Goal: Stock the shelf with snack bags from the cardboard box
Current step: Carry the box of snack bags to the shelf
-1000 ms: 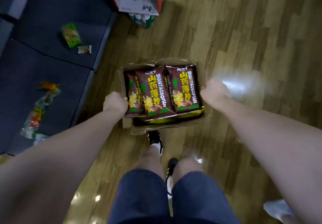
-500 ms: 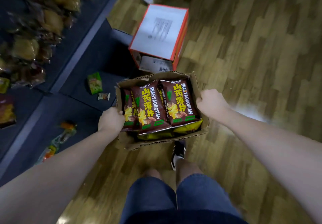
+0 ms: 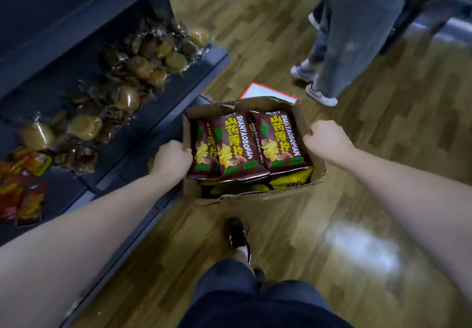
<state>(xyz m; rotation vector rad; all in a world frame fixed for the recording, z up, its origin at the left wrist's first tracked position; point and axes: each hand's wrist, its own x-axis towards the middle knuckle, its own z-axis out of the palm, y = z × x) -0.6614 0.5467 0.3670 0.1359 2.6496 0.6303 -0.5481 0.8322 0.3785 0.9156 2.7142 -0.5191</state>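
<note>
Head view, looking down: both hands grip an open cardboard box [image 3: 315,172] held above a wooden floor [image 3: 383,149]; the left hand [image 3: 171,160] is closed on the box's left wall, the right hand [image 3: 325,140] is closed on its right wall, both fists tight around the cardboard edge; inside the box, three brown snack bags [image 3: 236,146] with yellow lettering lie side by side on top, and yellow bags [image 3: 291,179] show beneath them at the near edge; the box sits just right of the dark shelf [image 3: 163,121], which runs along the left of the scene; on the shelf, clear packs of round brown pastries [image 3: 127,98] fill the far and middle part, and red and orange packets [image 3: 25,195] lie at its near left end; a white and red box [image 3: 258,91] peeks out just beyond the cardboard box; further off on the right, another person's legs [image 3: 350,41] in grey trousers and pale shoes stand on the floor; below, the wearer's dark shorts [image 3: 255,302] and one black shoe [image 3: 237,235] are visible.
</note>
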